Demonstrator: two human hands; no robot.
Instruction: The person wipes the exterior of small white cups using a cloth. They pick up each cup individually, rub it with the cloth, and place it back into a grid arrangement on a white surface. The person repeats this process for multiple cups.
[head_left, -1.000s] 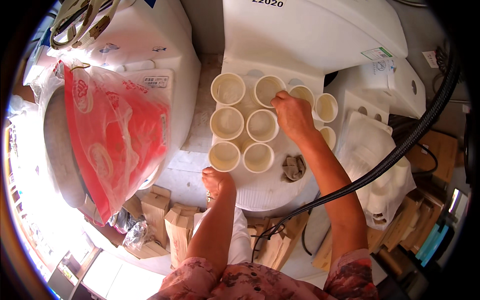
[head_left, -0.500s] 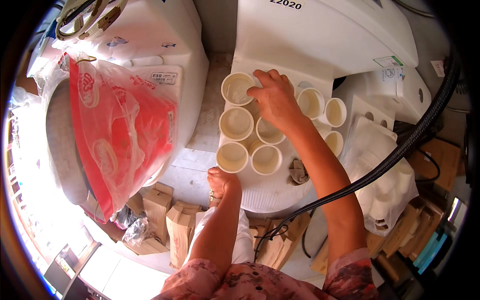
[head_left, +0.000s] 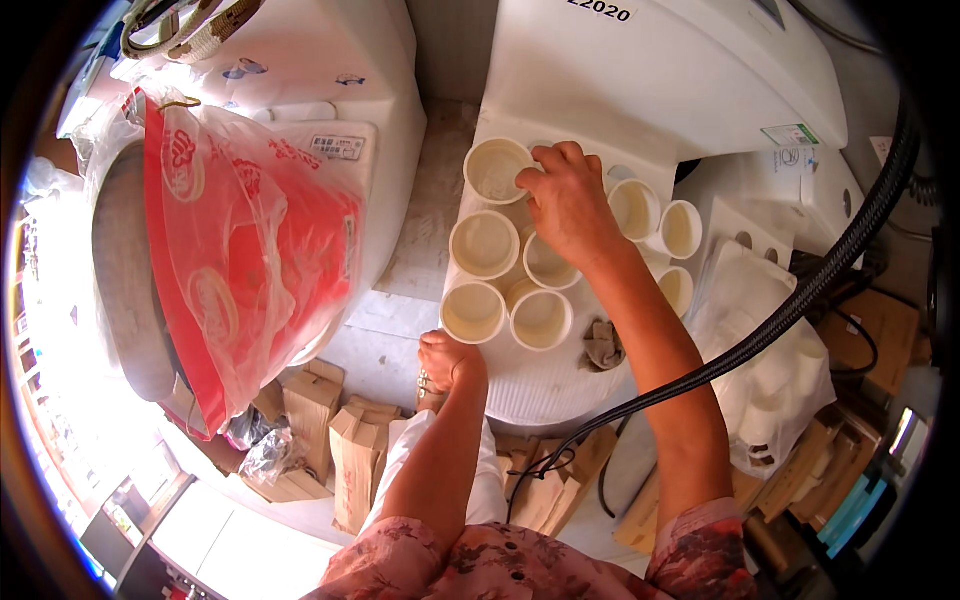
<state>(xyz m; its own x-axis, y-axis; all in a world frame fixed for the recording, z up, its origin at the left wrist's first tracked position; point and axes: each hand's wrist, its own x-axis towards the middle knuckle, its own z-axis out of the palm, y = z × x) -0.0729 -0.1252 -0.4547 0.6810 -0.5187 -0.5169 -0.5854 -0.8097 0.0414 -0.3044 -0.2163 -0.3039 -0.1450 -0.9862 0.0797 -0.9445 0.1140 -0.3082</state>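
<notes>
Several round white cups with pale cream insides stand upright on a white ribbed surface [head_left: 535, 395]. My right hand [head_left: 572, 205] reaches over the back of the group, thumb and forefinger closed at the right rim of the back-left cup [head_left: 499, 170]. Its other fingers are curled, and what lies beneath the palm is hidden. My left hand [head_left: 447, 358] is closed in a fist just below the front-left cup [head_left: 473, 312], close to its rim; what it holds, if anything, does not show. Between these two stands the middle-left cup [head_left: 484, 245].
A crumpled grey-brown cloth [head_left: 602, 346] lies right of the front cups. One black braided hose [head_left: 790, 335] crosses over my right forearm. To the left hangs a red and clear plastic bag [head_left: 255, 260]; a white machine housing [head_left: 670, 80] rises behind. Cardboard pieces [head_left: 355, 465] stand below.
The whole view has shifted slightly. My right hand and the back-left cup appear a touch farther right together. My left hand stays by the front-left cup.
</notes>
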